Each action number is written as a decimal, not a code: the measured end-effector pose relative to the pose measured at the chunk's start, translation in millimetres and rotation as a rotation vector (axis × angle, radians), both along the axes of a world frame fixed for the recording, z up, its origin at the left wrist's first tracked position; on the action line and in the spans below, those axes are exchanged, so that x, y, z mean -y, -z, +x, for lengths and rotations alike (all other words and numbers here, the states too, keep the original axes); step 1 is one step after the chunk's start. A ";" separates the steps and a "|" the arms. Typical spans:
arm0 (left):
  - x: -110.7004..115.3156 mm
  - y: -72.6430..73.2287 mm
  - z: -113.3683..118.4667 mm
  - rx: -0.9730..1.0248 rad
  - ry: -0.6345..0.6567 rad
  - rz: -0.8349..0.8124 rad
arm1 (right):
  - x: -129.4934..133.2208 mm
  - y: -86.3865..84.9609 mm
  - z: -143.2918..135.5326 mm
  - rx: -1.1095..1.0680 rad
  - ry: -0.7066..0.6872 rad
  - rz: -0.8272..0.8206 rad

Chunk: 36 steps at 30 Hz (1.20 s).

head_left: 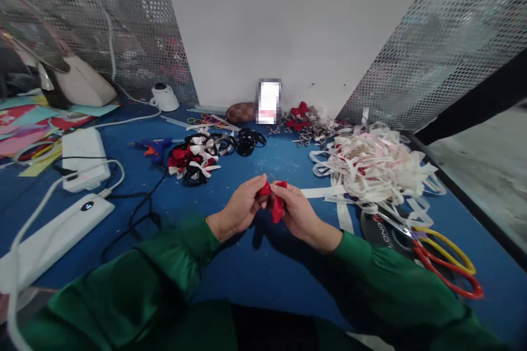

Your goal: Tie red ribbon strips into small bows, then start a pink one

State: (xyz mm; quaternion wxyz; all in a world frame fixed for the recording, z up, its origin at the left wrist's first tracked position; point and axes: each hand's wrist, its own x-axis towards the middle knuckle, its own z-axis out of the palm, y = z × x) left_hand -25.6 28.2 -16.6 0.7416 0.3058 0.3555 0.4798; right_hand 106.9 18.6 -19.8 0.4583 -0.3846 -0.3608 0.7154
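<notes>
Left hand: my left hand [242, 205] pinches one end of the red ribbon [278, 210] between thumb and fingers; grip narrow, closed on the cloth.
Right hand: my right hand [303, 214] pinches the same piece, thumb on top; part of the ribbon hangs below the fingers.
Ribbon: held above the table [263, 285], in front of me, between my two hands, which nearly meet; exact fold hidden by the fingers.
Sleeves: green [173, 252], both forearms reaching inward.
Right side: pale strips [374, 167] in a loose heap; scissors [419, 235] nearer me, handles red and yellow, beside my right forearm.
Left side: bows [195, 158] in red, white and black, clustered; glue gun [158, 145] just beside them; power bank [57, 238] nearer me.
Far edge: phone [268, 101] upright, screen blurred, before the white board [296, 27]; pouch [241, 113] just left of it.
Black bands: small pile [247, 142], right of the bows.
</notes>
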 end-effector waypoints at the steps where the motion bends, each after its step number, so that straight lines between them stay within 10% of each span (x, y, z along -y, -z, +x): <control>1: 0.1 -0.4 0.1 -0.027 -0.006 0.031 | -0.3 -0.4 1.0 0.026 -0.014 0.036; 16: -0.2 0.0 -2.2 -0.025 0.017 0.039 | -4.4 -3.1 6.7 0.182 -0.014 0.238; 26: -2.6 -6.8 -1.4 -0.150 -0.211 -0.022 | -15.0 -15.2 19.7 0.334 0.171 0.360; 36: -3.0 -3.1 -3.8 -0.308 -0.079 0.027 | -16.2 -12.7 21.2 0.390 0.155 0.328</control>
